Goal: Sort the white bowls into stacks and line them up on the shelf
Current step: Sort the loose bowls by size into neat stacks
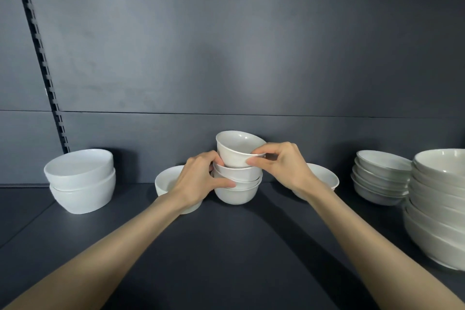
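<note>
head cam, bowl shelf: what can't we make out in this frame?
All head view:
- Left single bowl: right part hidden by the left hand.
- Right single bowl: mostly behind the right hand.
- Large stack: cut off by the right edge; count unclear.
- Centre stack: left side covered by the left hand; whether the tilted top bowl touches it is unclear.

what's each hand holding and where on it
The right hand pinches the tilted top bowl at its rim. The left hand grips the stack below by its side.

White bowls (236, 151) (dark grey shelf (226, 246))
</note>
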Motion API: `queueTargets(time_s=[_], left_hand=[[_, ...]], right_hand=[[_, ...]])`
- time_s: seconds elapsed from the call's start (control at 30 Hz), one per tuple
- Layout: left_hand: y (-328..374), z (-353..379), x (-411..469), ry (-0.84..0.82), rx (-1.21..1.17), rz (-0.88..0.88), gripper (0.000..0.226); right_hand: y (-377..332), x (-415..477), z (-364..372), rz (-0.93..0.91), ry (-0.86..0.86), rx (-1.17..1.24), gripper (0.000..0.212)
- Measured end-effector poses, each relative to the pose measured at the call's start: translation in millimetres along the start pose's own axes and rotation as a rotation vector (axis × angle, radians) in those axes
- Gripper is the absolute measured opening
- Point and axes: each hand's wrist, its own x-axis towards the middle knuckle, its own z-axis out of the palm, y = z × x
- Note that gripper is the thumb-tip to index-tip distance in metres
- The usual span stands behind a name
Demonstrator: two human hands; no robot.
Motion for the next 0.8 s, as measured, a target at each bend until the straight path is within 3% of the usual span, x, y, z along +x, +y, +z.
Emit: queueTargets(time_s=[0.17,0.47,0.8], left_hand=[[3.4,0.9,-0.4,0.009,-0.071,-0.007,0.047],[28.5,31.7,-12.4,0.004,-0.122,0.079,0.04],[32.4,47.6,-26.9,0.008,-0.271,-0.051,0.104]], right_hand=[[1.4,-2.2,-0.2,0.056,0.03,0.047,0.004],[7.9,-20.8,-34.0,0.062,0.056,0.026,0.004],[13.3,-29.6,-39.5,0.033,0.005,-0.083,0.003]])
